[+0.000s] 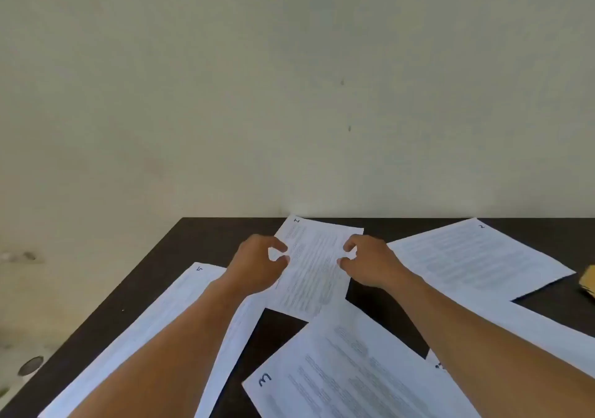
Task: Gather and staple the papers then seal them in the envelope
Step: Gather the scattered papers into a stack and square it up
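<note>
Several printed white sheets lie scattered on a dark table (206,234). Sheet 1 (314,276) is at the back middle, its far corner reaching the wall. My left hand (257,264) pinches its left edge between curled thumb and forefinger. My right hand (368,264) pinches its right edge the same way. Sheet 2 (476,256) lies at the back right, sheet 3 (351,369) at the front middle, and sheet 5 (167,314) on the left, partly under my left forearm. A yellow-brown envelope (589,280) shows at the right edge.
Another sheet (547,330) runs under my right forearm, and a corner with dark marks (438,364) peeks out beside it. A pale wall (289,95) stands right behind the table. The table's left edge slants toward the floor, where a round dark object (30,365) lies.
</note>
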`<state>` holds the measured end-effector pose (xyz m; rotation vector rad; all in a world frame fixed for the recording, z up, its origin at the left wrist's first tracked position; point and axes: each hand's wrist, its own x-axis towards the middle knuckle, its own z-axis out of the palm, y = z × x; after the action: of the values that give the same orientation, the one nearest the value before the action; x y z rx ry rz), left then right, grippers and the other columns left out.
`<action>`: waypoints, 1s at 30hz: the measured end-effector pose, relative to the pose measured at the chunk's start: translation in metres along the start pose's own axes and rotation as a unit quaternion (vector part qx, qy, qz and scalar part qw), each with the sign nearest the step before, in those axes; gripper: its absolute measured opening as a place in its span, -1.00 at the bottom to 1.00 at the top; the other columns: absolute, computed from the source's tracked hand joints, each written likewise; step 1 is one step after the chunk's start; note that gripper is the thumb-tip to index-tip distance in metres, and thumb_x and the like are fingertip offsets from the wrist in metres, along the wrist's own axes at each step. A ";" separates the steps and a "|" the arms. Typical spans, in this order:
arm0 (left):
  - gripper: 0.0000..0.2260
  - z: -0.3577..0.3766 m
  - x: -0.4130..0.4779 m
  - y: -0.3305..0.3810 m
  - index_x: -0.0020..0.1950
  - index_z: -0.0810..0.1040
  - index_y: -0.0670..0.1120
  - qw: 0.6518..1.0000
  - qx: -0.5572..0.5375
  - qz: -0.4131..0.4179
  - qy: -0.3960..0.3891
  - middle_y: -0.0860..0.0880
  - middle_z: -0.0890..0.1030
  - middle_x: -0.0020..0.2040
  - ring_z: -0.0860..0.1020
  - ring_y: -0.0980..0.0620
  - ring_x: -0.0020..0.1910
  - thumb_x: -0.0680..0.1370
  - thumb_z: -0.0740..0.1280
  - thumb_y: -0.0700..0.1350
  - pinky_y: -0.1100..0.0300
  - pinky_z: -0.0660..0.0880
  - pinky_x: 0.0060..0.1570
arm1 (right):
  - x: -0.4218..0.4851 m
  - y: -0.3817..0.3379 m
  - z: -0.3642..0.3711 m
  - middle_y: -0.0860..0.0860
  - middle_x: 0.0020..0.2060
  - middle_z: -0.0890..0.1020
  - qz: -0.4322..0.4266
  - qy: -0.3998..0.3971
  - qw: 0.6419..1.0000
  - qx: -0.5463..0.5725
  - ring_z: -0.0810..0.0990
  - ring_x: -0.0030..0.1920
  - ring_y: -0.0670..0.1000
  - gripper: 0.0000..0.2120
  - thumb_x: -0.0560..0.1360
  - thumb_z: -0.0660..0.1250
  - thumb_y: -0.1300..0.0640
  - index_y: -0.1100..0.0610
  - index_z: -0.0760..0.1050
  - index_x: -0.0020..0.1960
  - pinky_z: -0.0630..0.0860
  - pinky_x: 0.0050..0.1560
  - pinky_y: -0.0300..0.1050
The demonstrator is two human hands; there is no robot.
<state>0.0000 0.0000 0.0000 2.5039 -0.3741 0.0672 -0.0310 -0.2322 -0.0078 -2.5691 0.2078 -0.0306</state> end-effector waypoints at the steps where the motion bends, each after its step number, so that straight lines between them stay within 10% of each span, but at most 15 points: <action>1: -0.72 0.006 0.010 -0.007 0.27 0.60 0.01 1.000 0.005 -0.008 0.005 0.03 0.51 0.36 0.53 0.05 0.23 0.57 0.40 0.02 0.36 0.39 0.10 | 0.010 0.002 0.006 0.03 0.25 0.55 0.012 -0.001 1.000 -0.010 0.55 0.20 0.08 -0.57 0.52 0.36 -0.09 0.05 0.44 0.33 0.55 0.19 0.03; 7: -0.50 0.034 0.072 -0.051 0.27 0.55 0.12 0.985 0.109 -0.125 -0.038 0.02 0.51 0.28 0.40 -0.10 0.32 0.41 0.45 0.30 -0.12 0.43 0.29 | 0.066 0.009 0.039 0.09 0.32 0.41 0.064 0.006 0.990 -0.122 0.34 0.34 0.18 -0.52 0.53 0.28 -0.20 -0.01 0.37 0.37 0.43 0.25 0.09; 18: -0.68 0.038 0.089 -0.043 0.18 0.56 0.05 0.992 -0.096 -0.075 -0.024 -0.02 0.53 0.29 0.58 0.02 -0.02 0.47 0.53 -0.12 0.35 0.47 -0.26 | 0.075 0.007 0.054 0.04 0.30 0.48 0.019 0.066 0.997 -0.043 0.37 0.33 0.12 -0.59 0.55 0.35 -0.06 -0.02 0.45 0.37 0.37 0.25 0.01; 24: -0.72 0.018 0.082 -0.023 0.30 0.57 -0.04 0.994 -0.044 0.034 0.098 -0.05 0.55 0.30 0.55 -0.04 0.23 0.60 0.34 -0.22 0.19 0.45 0.21 | 0.065 0.003 0.030 0.05 0.25 0.47 0.022 0.062 0.996 0.064 0.48 0.26 0.12 -0.63 0.51 0.40 -0.04 0.00 0.50 0.29 0.50 0.26 0.09; 30: -0.55 -0.018 0.073 0.010 0.52 0.37 -0.09 0.981 0.110 0.131 0.085 -0.09 0.51 0.38 0.54 -0.13 0.26 0.62 0.30 -0.22 0.02 0.48 0.26 | 0.033 -0.002 -0.020 0.01 0.24 0.58 -0.002 0.087 0.994 0.072 0.55 0.22 0.05 -0.64 0.53 0.42 0.04 0.07 0.52 0.30 0.44 0.14 -0.12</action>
<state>0.0682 -0.0159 0.0301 2.6243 -0.6539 0.4477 0.0010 -0.2465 0.0094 -2.4224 0.2555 -0.2628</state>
